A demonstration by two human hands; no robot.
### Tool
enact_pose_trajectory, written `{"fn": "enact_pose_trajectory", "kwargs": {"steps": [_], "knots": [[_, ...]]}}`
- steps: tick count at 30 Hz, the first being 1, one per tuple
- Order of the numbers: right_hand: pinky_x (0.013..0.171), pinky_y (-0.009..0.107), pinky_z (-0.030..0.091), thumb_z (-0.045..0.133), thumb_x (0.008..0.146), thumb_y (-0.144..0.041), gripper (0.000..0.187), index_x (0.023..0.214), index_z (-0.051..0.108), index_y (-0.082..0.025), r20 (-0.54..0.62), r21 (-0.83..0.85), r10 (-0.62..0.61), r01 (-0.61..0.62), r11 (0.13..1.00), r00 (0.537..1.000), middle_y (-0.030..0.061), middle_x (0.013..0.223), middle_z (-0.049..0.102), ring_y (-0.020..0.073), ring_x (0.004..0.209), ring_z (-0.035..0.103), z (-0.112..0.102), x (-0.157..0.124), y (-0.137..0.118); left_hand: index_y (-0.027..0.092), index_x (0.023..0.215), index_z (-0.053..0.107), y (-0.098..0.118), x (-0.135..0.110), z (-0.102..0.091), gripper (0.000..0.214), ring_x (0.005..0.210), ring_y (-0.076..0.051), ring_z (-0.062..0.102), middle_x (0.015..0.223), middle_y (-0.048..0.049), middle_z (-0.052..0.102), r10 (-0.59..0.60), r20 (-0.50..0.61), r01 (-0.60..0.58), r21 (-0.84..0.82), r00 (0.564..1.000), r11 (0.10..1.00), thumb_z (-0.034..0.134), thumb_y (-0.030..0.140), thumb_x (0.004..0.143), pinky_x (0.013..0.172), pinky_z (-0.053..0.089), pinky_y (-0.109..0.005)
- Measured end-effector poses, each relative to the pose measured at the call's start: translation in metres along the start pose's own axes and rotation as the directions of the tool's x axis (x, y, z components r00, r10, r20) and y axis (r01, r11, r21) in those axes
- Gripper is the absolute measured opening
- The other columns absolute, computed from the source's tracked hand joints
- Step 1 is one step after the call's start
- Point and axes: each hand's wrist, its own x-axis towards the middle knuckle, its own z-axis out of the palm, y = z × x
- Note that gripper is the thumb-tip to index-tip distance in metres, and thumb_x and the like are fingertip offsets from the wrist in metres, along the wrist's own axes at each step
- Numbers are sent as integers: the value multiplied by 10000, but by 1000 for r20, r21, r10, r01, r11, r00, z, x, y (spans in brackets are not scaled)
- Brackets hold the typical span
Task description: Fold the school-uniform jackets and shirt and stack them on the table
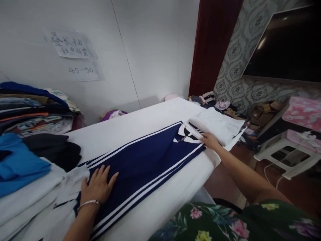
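A navy track jacket (147,150) with white side stripes lies folded lengthwise on a white-covered table. Its white collar (184,130) and short zip point to the far right. My left hand (97,184), with a bangle at the wrist, rests flat on the jacket's near-left end, fingers spread. At the collar end, my right hand (210,140) pinches the jacket's shoulder edge beside the collar; part of its grip is hidden. White cloth (72,182) lies at the jacket's left end, partly under my left hand.
Folded white garments (215,122) lie past the collar. On the left are a blue garment (22,164), a black garment (52,149) and a tall clothes stack (32,110). A white stool (291,150) stands on the floor at right. Paper notes (72,45) hang on the wall.
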Motion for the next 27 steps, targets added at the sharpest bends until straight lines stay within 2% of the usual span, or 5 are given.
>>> {"fn": "enact_pose_trajectory", "kwargs": {"steps": [5,12,18,23,27], "knots": [[672,277,515,415,849,-237,403,1176,634,-147,32,-26,-8,9,1000,999,50,937,732,198,786,673,0,1,1,155,1415,429,-3,1,4,633,1407,-278,272,1519,-95,347,18,-5,-18,-15,1000,1000,277,469,887,1121,173,-526],[971,397,419,447,810,-114,417,1184,628,-141,8,-195,-108,107,975,994,159,1210,632,298,1121,576,2,-1,-15,152,1416,429,-3,1,4,626,1404,-287,274,1516,-100,351,12,1,-12,-31,1000,999,285,456,888,1119,171,-536],[1085,431,322,432,916,-313,438,1324,505,-173,105,-261,-369,384,886,924,130,1445,441,279,1353,361,16,11,-37,166,1434,398,-1,-1,1,618,1413,-265,257,1532,-79,323,6,20,-6,34,1000,999,265,453,904,1122,173,-514],[1066,505,328,357,953,-415,452,1323,499,-199,259,-319,-238,315,894,936,109,1487,391,300,1393,290,24,14,-40,168,1438,390,0,-2,1,635,1414,-263,254,1531,-76,327,-2,15,1,33,1000,999,267,487,902,1127,164,-511],[1096,532,265,323,963,-405,498,1375,444,-154,194,-347,-307,357,867,932,129,1498,369,304,1404,265,28,14,-55,168,1432,400,-1,-2,3,632,1411,-270,261,1528,-81,331,3,8,-3,17,1000,1000,290,483,895,1124,167,-517]]}}
